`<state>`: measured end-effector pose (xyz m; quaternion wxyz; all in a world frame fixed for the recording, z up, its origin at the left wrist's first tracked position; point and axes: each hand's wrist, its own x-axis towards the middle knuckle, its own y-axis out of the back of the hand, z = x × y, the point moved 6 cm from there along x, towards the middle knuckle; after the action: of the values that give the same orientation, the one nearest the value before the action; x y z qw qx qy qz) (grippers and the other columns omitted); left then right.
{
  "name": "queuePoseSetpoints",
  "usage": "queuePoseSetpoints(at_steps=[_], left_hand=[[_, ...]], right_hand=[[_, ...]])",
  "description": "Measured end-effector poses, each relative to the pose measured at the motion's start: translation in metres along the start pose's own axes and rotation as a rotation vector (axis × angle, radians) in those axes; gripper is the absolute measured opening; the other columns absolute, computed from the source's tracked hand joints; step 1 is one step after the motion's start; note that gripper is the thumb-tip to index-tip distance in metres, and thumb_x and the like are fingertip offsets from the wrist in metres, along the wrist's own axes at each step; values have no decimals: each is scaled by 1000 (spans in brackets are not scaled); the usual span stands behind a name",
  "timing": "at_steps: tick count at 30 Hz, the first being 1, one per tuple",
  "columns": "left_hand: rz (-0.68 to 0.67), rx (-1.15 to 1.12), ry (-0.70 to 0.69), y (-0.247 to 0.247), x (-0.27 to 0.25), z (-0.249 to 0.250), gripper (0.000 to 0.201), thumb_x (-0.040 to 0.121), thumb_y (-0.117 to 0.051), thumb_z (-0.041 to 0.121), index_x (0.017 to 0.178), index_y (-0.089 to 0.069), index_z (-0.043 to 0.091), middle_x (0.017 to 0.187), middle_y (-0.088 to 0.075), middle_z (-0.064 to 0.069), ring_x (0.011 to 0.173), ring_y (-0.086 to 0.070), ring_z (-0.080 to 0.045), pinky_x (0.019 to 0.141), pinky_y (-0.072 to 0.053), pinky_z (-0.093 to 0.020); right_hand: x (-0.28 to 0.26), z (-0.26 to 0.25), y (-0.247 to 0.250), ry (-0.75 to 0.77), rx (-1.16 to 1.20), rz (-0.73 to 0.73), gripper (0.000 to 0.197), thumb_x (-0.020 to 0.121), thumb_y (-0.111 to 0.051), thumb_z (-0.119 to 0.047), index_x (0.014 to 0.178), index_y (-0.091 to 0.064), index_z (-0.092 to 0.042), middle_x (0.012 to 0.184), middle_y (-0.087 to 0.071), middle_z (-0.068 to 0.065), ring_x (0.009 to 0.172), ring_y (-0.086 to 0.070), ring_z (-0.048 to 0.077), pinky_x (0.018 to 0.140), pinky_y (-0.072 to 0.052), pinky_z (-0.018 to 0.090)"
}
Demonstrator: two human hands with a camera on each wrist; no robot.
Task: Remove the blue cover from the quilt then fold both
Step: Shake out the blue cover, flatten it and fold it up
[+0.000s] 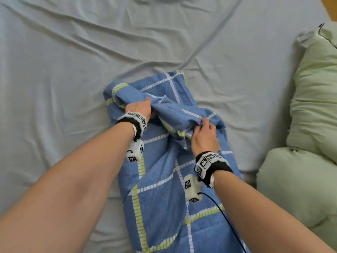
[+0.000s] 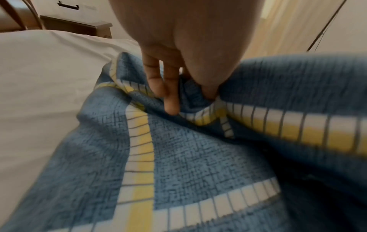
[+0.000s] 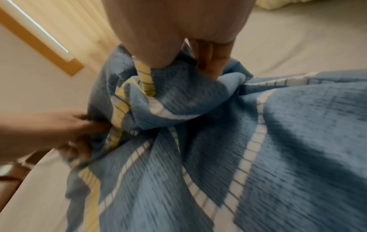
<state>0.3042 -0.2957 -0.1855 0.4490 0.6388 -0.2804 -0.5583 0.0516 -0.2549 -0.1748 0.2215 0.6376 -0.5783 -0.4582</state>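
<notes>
Grey bedsheet (image 1: pixel 73 70), both hands' grip bunching blue cover (image 1: pixel 158 179), left hand (image 1: pixel 139 107), right hand (image 1: pixel 205 137)

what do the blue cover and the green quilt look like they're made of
Blue cover: thin woven cloth, likely cotton, matte; a crosshatch weave shows and it bunches in soft folds. Quilt: puffy padded fabric, smooth with a slight sheen; filling unseen.

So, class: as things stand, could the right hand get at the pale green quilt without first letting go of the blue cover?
Probably not. The right hand grips a bunched fold of the blue cover, as does the left hand. The green quilt lies apart, off to its right, nothing between them, but the fingers are occupied.
</notes>
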Motion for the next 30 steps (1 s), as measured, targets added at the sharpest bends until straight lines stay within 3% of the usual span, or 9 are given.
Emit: queuePoseSetpoints(at_steps=[6,9,11,13,16,19,24,28,30], left_hand=[[63,118,36,5,-1,-32,57,99,-20,55,105,-63,18,91,-68,-9,88,-63,-30,72,-38,-38],[97,168,102,19,-15,-62,70,94,-20,66,81,-71,19,92,-68,-5,101,-54,-27,85,-32,-43],[127,-16,98,26,-18,-81,68,96,-26,60,89,-72,11,100,-69,-12,103,-56,-32,90,-38,-42],[169,-245,115,43,-22,-99,66,99,-30,55,90,-71,3,95,-69,-21,94,-62,-38,81,-48,-39],[303,-343,221,86,-37,-129,63,100,-31,51,91,-71,3,96,-69,-24,91,-64,-40,76,-47,-38],[402,-339,335,120,-52,-156,65,101,-24,50,94,-71,6,96,-69,-24,91,-65,-39,76,-46,-38],[580,-308,415,145,-49,-185,48,97,-35,51,118,-53,11,112,-64,-16,106,-58,-35,88,-40,-45],[680,-431,262,125,-47,-155,41,89,-56,41,120,-52,14,117,-55,-9,111,-51,-31,90,-40,-45],[585,-467,214,94,-49,-132,29,87,-60,38,107,-54,19,107,-58,-3,103,-56,-26,84,-44,-41]], right_hand=[[5,-34,20,-85,200,114,22,104,-29,-38,107,-41,-20,85,-56,3,95,-60,38,75,-39,38],[-8,-67,8,44,591,-18,64,91,-50,-63,142,-29,-29,146,-42,4,139,-38,22,109,-35,35],[-21,-81,3,228,402,-93,108,73,-67,-73,152,-3,-39,164,7,-12,151,-7,10,120,-17,32],[-26,-84,1,373,28,-72,125,63,-77,-69,155,-1,-30,163,17,-10,152,1,12,119,-10,35],[-14,-94,11,319,-150,46,79,76,-75,-51,140,-42,-18,159,-25,6,145,-26,26,114,-25,40],[5,-136,33,243,-179,246,28,95,-56,-36,106,-62,-11,117,-62,13,109,-52,38,85,-41,43],[47,-193,60,34,120,357,28,103,-37,-32,124,-47,-17,132,-42,11,95,-61,42,70,-40,41],[48,-205,27,180,230,208,69,93,-46,-6,155,-17,-15,159,-9,5,141,-28,39,108,-37,49],[34,-197,7,274,102,196,68,84,-55,-7,148,-34,-17,157,-19,9,140,-29,34,110,-36,46]])
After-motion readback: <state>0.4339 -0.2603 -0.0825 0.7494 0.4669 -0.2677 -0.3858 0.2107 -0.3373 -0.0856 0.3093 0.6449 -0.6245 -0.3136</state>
